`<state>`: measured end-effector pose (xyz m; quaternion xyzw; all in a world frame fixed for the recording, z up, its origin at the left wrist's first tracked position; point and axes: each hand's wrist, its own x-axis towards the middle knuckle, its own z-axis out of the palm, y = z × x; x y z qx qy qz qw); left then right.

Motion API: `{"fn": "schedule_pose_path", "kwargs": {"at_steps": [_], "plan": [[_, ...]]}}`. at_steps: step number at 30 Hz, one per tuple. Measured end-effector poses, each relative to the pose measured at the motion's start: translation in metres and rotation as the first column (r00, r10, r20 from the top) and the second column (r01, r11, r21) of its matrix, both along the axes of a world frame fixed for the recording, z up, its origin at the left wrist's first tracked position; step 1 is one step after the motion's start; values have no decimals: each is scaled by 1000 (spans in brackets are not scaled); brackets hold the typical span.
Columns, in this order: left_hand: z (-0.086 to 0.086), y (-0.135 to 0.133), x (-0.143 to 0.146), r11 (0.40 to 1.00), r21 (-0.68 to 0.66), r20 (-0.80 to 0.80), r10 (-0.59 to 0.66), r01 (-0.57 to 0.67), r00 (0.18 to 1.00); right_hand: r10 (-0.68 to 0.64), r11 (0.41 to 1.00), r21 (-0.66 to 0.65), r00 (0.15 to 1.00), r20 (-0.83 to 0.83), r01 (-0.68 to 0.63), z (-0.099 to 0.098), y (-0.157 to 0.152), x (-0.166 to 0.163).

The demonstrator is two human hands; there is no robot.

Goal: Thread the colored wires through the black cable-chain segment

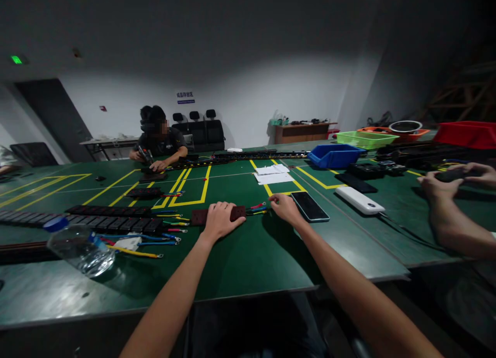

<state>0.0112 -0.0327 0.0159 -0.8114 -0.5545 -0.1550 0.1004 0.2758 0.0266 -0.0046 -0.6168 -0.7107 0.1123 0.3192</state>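
Note:
On the green table, my left hand (pixel 222 221) grips a flat dark red-brown block (pixel 199 217), fingers over its top and thumb along the near side. Short coloured wires (pixel 257 209) with metal lugs stick out of the block's right end. Beside the wire tips, my right hand (pixel 285 208) has its thumb and fingers pinched together; what they hold, if anything, is too small to make out. A phone (pixel 310 206) lies flat just right of that hand.
Rows of black modules (pixel 116 223) with wires lie left, behind a tilted-looking water bottle (pixel 83 249). Right are a white power bank (pixel 359 200), a blue bin (pixel 334 156) and a co-worker's hands (pixel 442 185). Papers (pixel 273 174) lie ahead. Another person (pixel 160 136) holds a power tool across the table.

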Motion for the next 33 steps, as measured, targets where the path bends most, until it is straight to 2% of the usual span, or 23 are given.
{"fn": "schedule_pose_path", "kwargs": {"at_steps": [3, 6, 13, 17, 21, 26, 33], "plan": [[-1, -1, 0, 1000, -1, 6, 8, -8, 1000, 54, 999, -4, 998, -26, -54, -10, 3, -2], [-1, 0, 0, 1000, 5, 8, 12, -12, 1000, 123, 992, -1, 992, -29, -123, -11, 6, -7], [0, 0, 0, 1000, 0, -1, 29, -29, 1000, 124, 987, 109, 992, -36, -120, -3, 2, -9], [1, -1, 1, 999, -4, 1, 32, -32, 999, 214, 961, 196, 975, -65, -197, 4, -4, -8], [1, -1, 1, 999, -15, -9, 35, -35, 999, 285, 944, 190, 957, -51, -271, 4, -4, -4], [0, 0, 0, 1000, -16, 2, 19, -19, 1000, 240, 960, 146, 971, 15, -240, -4, 3, 1], [-1, 2, -3, 1000, -2, 32, 0, 0, 999, 188, 976, 119, 982, -29, -184, -20, 12, -3]]}}
